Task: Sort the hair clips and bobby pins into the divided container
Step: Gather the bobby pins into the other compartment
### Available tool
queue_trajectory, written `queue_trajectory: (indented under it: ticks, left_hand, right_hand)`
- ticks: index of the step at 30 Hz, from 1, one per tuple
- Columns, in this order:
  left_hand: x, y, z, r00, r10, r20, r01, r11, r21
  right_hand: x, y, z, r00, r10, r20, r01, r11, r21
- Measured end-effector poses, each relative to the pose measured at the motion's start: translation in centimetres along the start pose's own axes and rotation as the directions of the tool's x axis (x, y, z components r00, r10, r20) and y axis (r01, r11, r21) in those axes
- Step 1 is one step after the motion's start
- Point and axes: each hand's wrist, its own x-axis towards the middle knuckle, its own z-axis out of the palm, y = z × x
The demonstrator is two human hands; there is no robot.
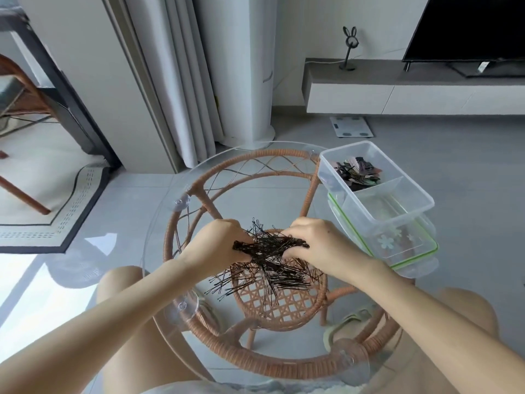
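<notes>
Head cam, bobby pins (268, 253) on glass tbl (255, 191), tile floor (454, 155), TV (468, 27)

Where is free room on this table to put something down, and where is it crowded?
Free: the glass tabletop beyond both hands, left of the divided container; also its near compartment. Crowded: the centre, where the left hand and right hand grip the bobby pins; the far compartment holds hair clips.

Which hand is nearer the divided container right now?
Right. The right hand grips the bobby pins just left of the divided container and closer to the person, not touching it. The left hand holds the bundle's other end, farther left.
</notes>
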Motion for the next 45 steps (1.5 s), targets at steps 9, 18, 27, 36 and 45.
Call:
queue_trajectory:
  ticks: [9,18,27,36,45]
  left_hand:
    - [0.7,0.5,-3.0,0.996,-0.072,-0.061,0.07,0.997,-0.036]
    - [1.6,1.2,-5.7,0.982,-0.131,-0.137,0.118,0.988,-0.097]
    - [2.6,3.0,-8.4,0.978,-0.105,-0.179,0.083,0.989,-0.126]
    - [4.1,4.9,-10.0,0.981,-0.046,-0.187,0.032,0.996,-0.08]
    - [7.6,10.2,-10.9,0.977,0.092,-0.193,-0.112,0.989,-0.095]
  right_hand:
    - [0.5,0.5,-2.4,0.988,0.152,-0.017,-0.149,0.984,0.099]
    - [0.4,0.0,-4.6,0.985,0.151,-0.088,-0.13,0.969,0.211]
    - [0.0,0.3,-10.4,0.975,0.157,-0.154,-0.106,0.949,0.295]
    - [-0.3,5.1,-16.4,0.956,0.279,-0.09,-0.271,0.958,0.095]
    - [3.3,9.5,-13.7,0.899,0.343,0.271,-0.225,0.895,-0.385]
